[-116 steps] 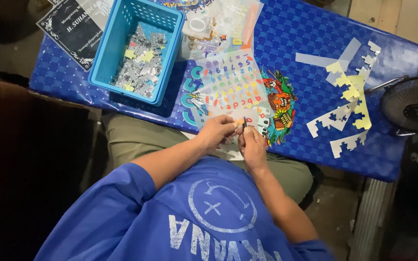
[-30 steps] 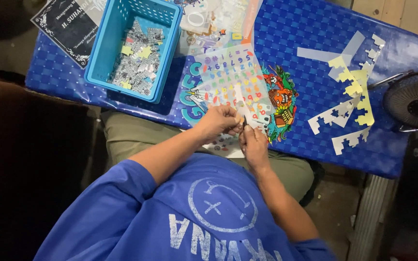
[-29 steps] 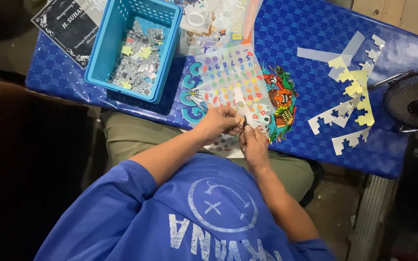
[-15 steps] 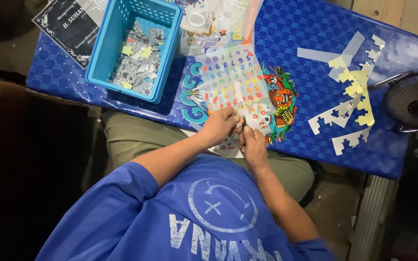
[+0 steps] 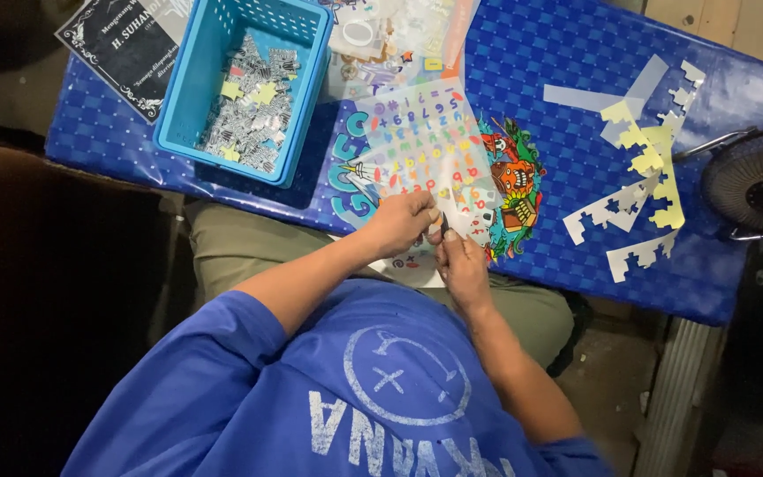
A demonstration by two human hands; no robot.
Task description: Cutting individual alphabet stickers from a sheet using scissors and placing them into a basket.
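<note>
the left hand (image 5: 399, 223) and the right hand (image 5: 463, 265) are meeting at the near edge of the blue table (image 5: 567, 97), fingertips pinched together over the bottom of a clear sticker sheet (image 5: 421, 150). both are curling shut around something small there, likely one sticker, though what exactly is sitting between the fingers is too small to tell. the sheet is lying straight ahead of the hands, its long axis running away from the person and leaning a little left, with its near end under the fingers. both hands are touching it; the left is sitting slightly farther up the sheet. one light blue basket (image 5: 245, 84) of small cut pieces is standing well apart to the upper left, nearer the left hand. one dark printed card (image 5: 121, 49) is lying beside it. about six pale and yellow backing strips (image 5: 642, 172) are lying scattered to the right, and one fan (image 5: 757, 181) is standing past the table's right edge.
</note>
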